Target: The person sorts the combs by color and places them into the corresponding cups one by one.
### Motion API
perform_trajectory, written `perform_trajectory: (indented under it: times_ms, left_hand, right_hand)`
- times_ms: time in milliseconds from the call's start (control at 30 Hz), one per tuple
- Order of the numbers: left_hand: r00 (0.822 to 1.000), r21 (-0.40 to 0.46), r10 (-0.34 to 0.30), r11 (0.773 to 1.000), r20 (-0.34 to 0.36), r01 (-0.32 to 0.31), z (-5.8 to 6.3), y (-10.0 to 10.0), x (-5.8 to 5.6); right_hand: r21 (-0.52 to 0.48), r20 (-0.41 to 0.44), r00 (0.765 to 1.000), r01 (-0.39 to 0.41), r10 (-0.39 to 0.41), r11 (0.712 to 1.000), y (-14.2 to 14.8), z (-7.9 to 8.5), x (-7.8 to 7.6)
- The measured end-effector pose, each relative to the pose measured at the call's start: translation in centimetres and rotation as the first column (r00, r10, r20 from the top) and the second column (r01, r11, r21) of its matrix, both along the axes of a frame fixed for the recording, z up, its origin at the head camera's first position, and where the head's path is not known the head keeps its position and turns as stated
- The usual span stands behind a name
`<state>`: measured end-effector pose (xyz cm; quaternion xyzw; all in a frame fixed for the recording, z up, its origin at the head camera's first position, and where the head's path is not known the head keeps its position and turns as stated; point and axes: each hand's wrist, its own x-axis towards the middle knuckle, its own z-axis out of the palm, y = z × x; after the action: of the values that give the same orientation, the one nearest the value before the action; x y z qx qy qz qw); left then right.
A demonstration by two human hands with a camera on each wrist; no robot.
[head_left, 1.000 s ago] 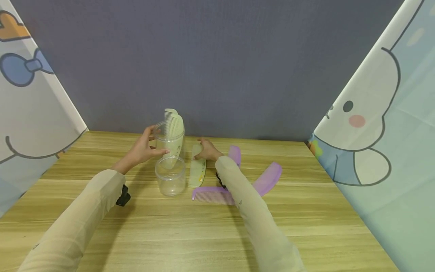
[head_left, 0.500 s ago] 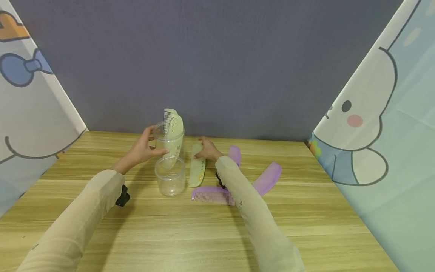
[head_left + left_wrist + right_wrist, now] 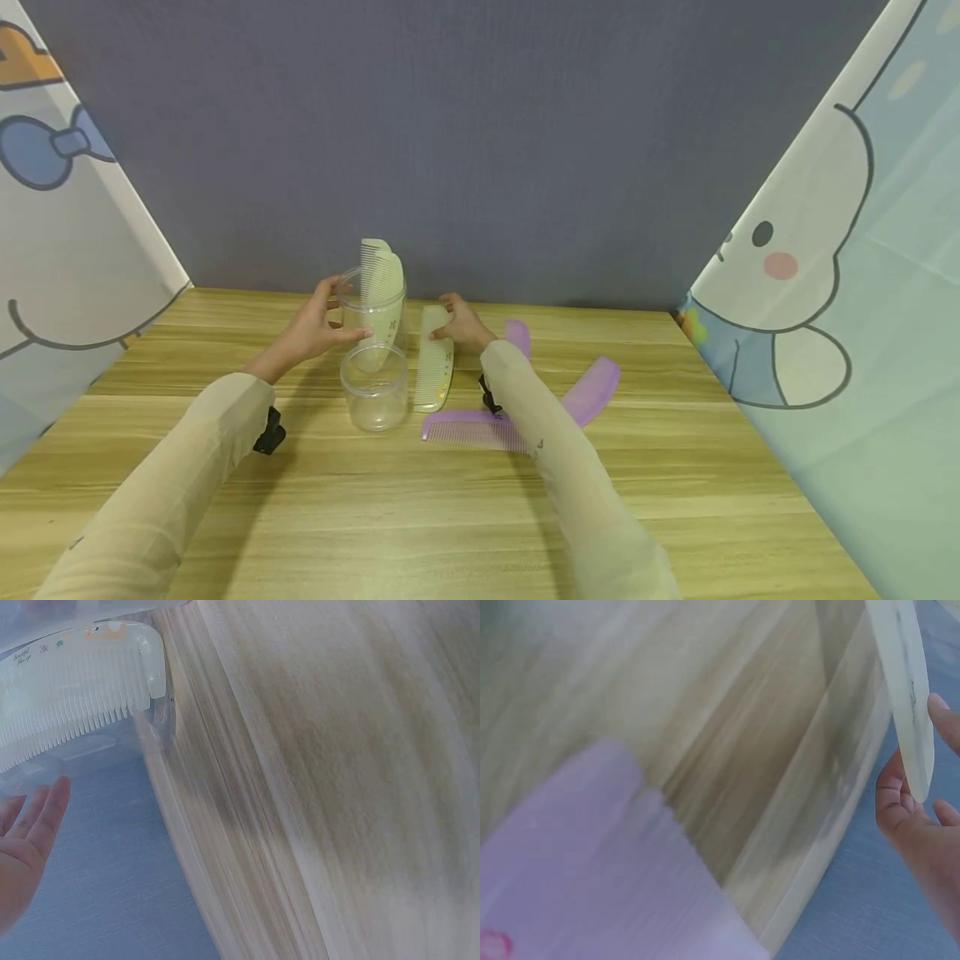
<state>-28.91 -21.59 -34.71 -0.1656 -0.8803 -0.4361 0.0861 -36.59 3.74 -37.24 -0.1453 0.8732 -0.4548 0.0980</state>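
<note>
My left hand [image 3: 309, 329] holds the rear clear plastic cup [image 3: 401, 321], thumb on its near side and fingers behind. Two pale green combs [image 3: 386, 283] stand in that cup, their upper ends above the rim; in the left wrist view a comb [image 3: 75, 682] shows through the plastic. Just right of it, my right hand [image 3: 467, 327] pinches another pale green comb [image 3: 432, 362] near its far end. In the right wrist view this comb [image 3: 906, 690] is seen almost edge-on between thumb and fingers. A second clear cup [image 3: 377, 408] stands in front of the first.
Purple combs lie on the wooden table [image 3: 360, 517]: one [image 3: 472, 427] in front of the right wrist, another [image 3: 592, 392] to the right, and a third [image 3: 517, 335] partly hidden behind the right sleeve. A dark grey panel [image 3: 480, 150] rises along the table's far edge.
The far end of the pale green comb in my right hand has come up a little and its toothed side now shows. My left hand and both cups have stayed in place.
</note>
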Motion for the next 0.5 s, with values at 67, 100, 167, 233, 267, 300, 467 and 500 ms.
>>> perform_trajectory:
  times_ms: [67, 100, 167, 233, 267, 300, 467, 500]
  left_hand:
    - [1.000, -0.002, 0.000, 1.000, -0.003, 0.000, 0.0, 0.0, 0.0]
    - [1.000, -0.004, 0.000, 1.000, -0.005, 0.000, 0.0, 0.0, 0.0]
    - [1.000, -0.006, 0.000, 1.000, -0.007, 0.000, 0.1, 0.0, 0.0]
    - [1.000, -0.008, 0.000, 1.000, -0.007, 0.000, 0.1, 0.1, 0.0]
    - [1.000, -0.009, 0.000, 1.000, -0.006, -0.001, 0.1, 0.1, 0.0]
    - [1.000, -0.009, 0.001, 1.000, -0.004, -0.001, 0.1, 0.1, 0.0]
    - [1.000, -0.013, 0.003, 1.000, 0.001, -0.003, 0.1, 0.1, 0.0]
    - [1.000, -0.013, 0.002, 1.000, 0.002, -0.002, 0.1, 0.1, 0.0]
  right_hand:
    - [-0.036, 0.002, 1.000, -0.002, 0.002, 0.999, 0.1, 0.2, 0.0]
    - [-0.050, -0.003, 1.000, -0.005, 0.005, 0.999, 0.2, 0.3, 0.0]
    - [-0.064, -0.010, 1.000, -0.004, 0.004, 0.998, 0.3, 0.6, 0.0]
    - [-0.068, -0.022, 1.000, -0.001, 0.000, 0.998, 0.5, 0.9, 0.0]
    - [-0.066, -0.028, 1.000, 0.001, -0.003, 0.998, 0.6, 1.0, 0.0]
    - [-0.070, -0.030, 1.000, 0.004, -0.006, 0.998, 0.7, 1.1, 0.0]
    - [-0.123, -0.018, 1.000, 0.019, -0.021, 0.992, 1.0, 1.8, 0.0]
    - [-0.133, -0.015, 1.000, 0.023, -0.025, 0.991, 1.1, 1.9, -0.1]
